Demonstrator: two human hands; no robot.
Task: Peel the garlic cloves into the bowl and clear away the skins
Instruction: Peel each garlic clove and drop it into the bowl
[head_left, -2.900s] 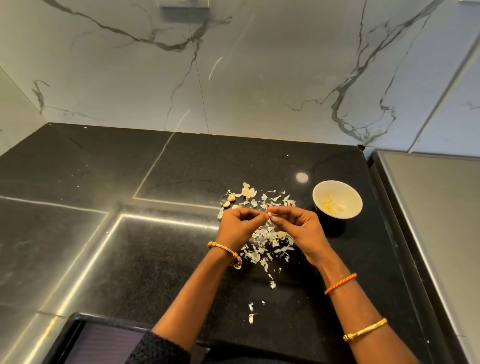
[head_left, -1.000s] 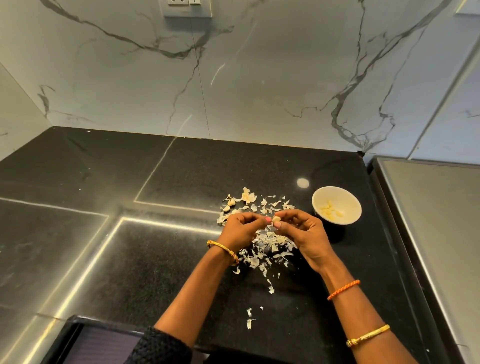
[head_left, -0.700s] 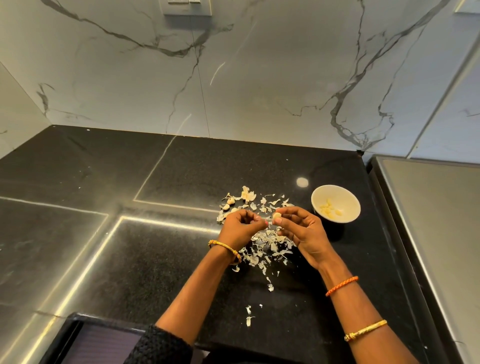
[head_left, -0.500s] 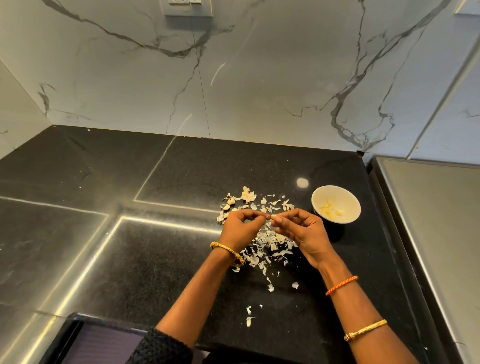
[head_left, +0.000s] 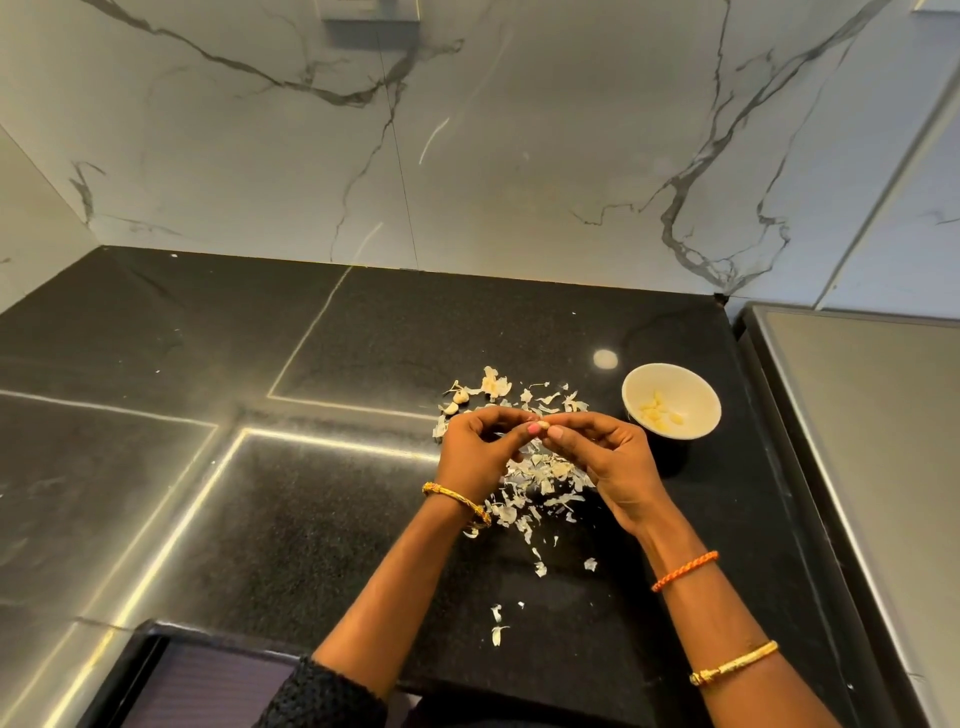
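Both hands meet above a heap of papery garlic skins on the black counter. My left hand and my right hand pinch one small garlic clove between their fingertips. A white bowl stands to the right of my right hand, with several peeled cloves lying in it. A few unpeeled cloves lie at the far left edge of the skin heap, behind my left hand.
Loose skin flakes trail toward the counter's front edge. A grey steel surface runs along the right side. The marble wall rises behind the counter, and a dark tray edge shows at the lower left.
A skin flake dropped onto the counter near my right wrist about half a second ago. The hands stay together on the clove, shifted only slightly.
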